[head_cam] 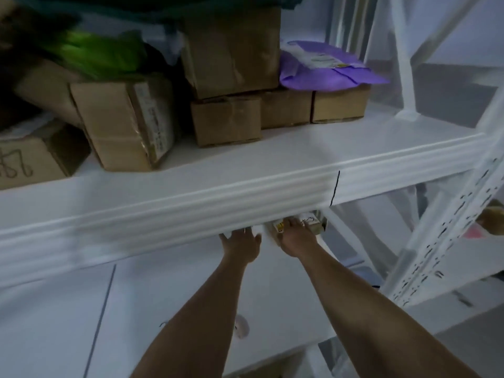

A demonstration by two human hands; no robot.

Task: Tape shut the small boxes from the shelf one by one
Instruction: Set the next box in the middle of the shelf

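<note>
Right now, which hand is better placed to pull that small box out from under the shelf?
Right. The right hand already rests on the small box just under the shelf edge. The left hand lies beside it on something white, fingers spread, not on the box.

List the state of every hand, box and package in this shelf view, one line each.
Left hand: reaching under the white metal shelf, fingers hidden.
Right hand: on a small brown cardboard box below the shelf; grip unclear.
Tall brown cardboard box: closed, stacked on a smaller box.
Purple plastic mailer: lying flat on boxes.
</note>
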